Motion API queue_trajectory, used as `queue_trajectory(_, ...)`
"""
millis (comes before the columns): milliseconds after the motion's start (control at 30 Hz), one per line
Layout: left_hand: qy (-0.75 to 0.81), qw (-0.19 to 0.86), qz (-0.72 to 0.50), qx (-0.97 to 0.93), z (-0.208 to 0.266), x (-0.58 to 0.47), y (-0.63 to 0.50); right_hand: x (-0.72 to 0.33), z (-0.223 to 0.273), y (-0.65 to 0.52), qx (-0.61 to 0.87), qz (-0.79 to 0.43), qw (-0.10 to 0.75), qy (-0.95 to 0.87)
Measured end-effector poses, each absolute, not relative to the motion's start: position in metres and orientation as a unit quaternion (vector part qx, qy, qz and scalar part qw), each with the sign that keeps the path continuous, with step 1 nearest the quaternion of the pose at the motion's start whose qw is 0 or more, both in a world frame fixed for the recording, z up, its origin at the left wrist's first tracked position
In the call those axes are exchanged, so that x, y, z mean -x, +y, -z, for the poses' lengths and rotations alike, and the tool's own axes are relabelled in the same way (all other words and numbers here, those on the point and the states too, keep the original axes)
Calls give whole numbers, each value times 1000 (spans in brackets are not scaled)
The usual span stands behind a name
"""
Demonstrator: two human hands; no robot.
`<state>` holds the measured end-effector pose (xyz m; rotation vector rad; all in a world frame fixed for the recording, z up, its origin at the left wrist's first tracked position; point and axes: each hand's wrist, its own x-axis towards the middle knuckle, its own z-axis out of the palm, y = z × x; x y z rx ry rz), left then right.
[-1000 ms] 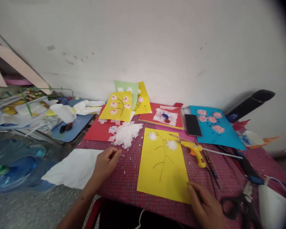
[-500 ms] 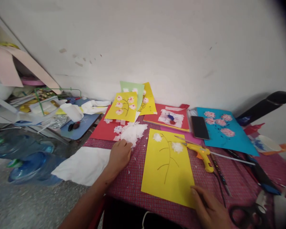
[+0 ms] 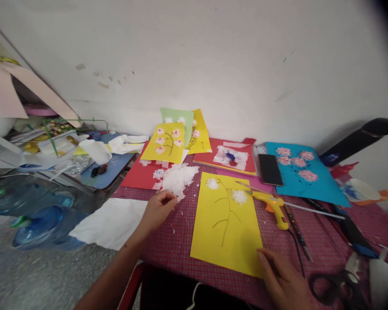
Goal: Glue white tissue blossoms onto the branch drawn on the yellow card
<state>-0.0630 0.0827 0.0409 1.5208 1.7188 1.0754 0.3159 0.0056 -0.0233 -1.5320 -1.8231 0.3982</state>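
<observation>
A yellow sheet (image 3: pixel 213 241) lies in front of me, with a thin drawn stem and two white tissue blossoms near its top. My right hand (image 3: pixel 283 275) grips the lower right edge of this sheet between thumb and fingers. Left of it, my left hand (image 3: pixel 160 209) is closed in a pinch at the near end of a pile of torn white tissue (image 3: pixel 179 176). A small white scrap shows at those fingertips. Beside the sheet's upper right rests a yellow glue gun (image 3: pixel 274 206) with a long glue stick in its back.
Black-handled scissors (image 3: pixel 334 286) lie at the lower right, near a brush (image 3: pixel 299 234). A phone (image 3: pixel 270 169) overlaps a blue flower picture (image 3: pixel 310 189). White cloth-like paper (image 3: pixel 111 221) hangs over the left table edge. Finished yellow pictures (image 3: pixel 168 142) stand toward the wall.
My left hand has drawn back slightly from the tissue pile, and its fingers have curled into a pinch. My right hand stays at the yellow sheet's edge.
</observation>
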Motion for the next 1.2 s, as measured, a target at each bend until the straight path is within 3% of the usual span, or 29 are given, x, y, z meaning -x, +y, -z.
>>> queue_trajectory(200,599,467,-469,-451,-39,54,81,-315,20,4,601,-150,354,-700)
queue_trajectory(433,599,451,-395,-531,-40,26,61,-312,-7,-11,608,-190,381,-671)
queue_trajectory(567,548,426,-352,-628,-48,-2,34,-282,-25,-13,571,-344,394,-633)
queue_trajectory(633,523,423,-332,-662,-51,-13,23,-260,-33,-7,521,-460,377,-612)
queue_trajectory(733,500,434,-310,-682,-50,-21,13,-233,-41,8,493,-539,341,-592)
queue_trajectory(867,502,463,-295,-668,-47,-20,9,-221,-43,19,504,-533,282,-619)
queue_trajectory(1067,492,569,-280,-596,-45,-21,11,-223,-43,18,509,-504,263,-646)
queue_trajectory(1200,495,553,-275,-611,-44,-23,14,-221,-44,16,512,-488,262,-657)
